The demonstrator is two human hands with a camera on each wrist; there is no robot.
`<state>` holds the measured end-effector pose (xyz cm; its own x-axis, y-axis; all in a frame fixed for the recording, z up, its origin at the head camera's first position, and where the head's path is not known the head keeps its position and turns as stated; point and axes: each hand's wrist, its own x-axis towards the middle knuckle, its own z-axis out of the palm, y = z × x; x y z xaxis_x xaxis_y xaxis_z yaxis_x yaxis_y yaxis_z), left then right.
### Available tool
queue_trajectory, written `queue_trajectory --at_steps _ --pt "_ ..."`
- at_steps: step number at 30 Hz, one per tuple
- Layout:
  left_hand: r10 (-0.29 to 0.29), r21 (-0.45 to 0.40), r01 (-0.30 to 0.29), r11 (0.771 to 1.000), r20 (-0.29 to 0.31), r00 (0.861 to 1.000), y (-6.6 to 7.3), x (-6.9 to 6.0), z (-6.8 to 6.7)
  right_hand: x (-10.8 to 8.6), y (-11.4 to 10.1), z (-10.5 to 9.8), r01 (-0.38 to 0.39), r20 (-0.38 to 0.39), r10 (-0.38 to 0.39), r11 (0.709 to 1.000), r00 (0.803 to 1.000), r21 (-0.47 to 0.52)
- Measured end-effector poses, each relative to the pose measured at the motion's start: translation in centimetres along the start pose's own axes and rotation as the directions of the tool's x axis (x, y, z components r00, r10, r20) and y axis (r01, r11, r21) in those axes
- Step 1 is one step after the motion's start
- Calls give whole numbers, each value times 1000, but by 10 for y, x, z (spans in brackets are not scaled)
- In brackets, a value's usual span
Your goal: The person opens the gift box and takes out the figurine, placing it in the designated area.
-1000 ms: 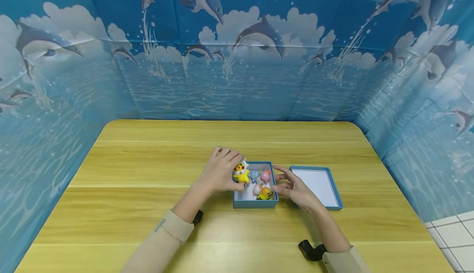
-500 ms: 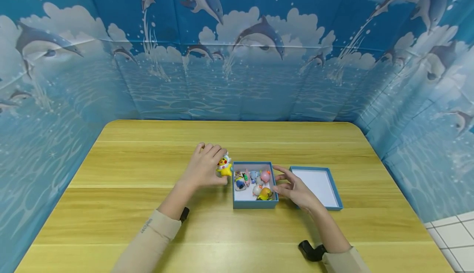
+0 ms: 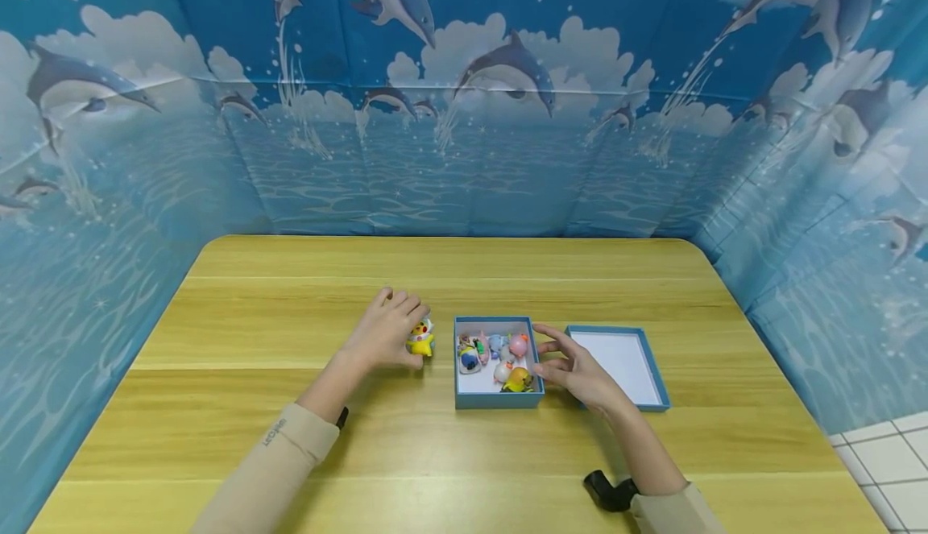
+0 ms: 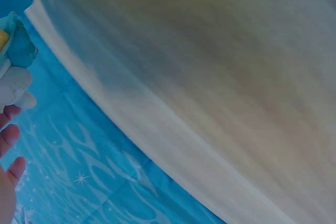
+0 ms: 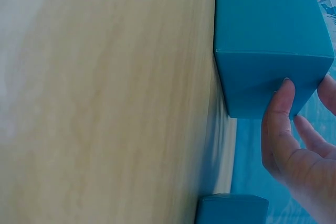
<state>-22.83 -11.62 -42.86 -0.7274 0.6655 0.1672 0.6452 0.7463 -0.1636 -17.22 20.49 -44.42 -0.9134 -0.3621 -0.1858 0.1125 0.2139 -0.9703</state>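
My left hand (image 3: 380,334) grips a yellow toy figurine (image 3: 421,341) with red cheeks and a white hood, left of the open blue box (image 3: 499,400). Only the edge of this figurine (image 4: 14,85) and a few fingertips show in the left wrist view. Whether it touches the table is hard to tell. Beside the box's right wall is my right hand (image 3: 580,371), its fingertips resting against that wall. In the right wrist view the fingers (image 5: 282,124) lie loosely bent against the box's side (image 5: 273,19).
Several small toys lie inside the box, among them a pink round one (image 3: 518,345) and an orange-yellow one (image 3: 518,379). A shallow blue lid (image 3: 656,365), white inside, lies to the right on the wooden table (image 3: 464,469). A dolphin-print curtain (image 3: 464,180) surrounds the table.
My left hand has lifted the yellow figurine out of the box and carried it left, then somewhat lower. The right hand has stayed at the box's right wall.
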Motion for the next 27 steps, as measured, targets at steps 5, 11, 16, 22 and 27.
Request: queue_trajectory --at_steps 5,11,16,22,27 --pt "22 5 -22 1000 38 999 -4 0 9 0 -1 0 2 2 -2 1000 1000 -2" --pt "36 26 -37 999 36 999 -7 2 18 0 -1 0 0 4 0 1000 1000 -1" --pt "29 28 -30 999 35 999 -8 5 22 0 -1 0 4 9 -4 1000 1000 4" --pt "-9 45 6 999 67 998 -9 7 26 0 -2 0 7 11 -7 1000 1000 3" --pt "-26 34 24 999 63 998 -9 8 28 0 -1 0 2 5 -2 1000 1000 -2"
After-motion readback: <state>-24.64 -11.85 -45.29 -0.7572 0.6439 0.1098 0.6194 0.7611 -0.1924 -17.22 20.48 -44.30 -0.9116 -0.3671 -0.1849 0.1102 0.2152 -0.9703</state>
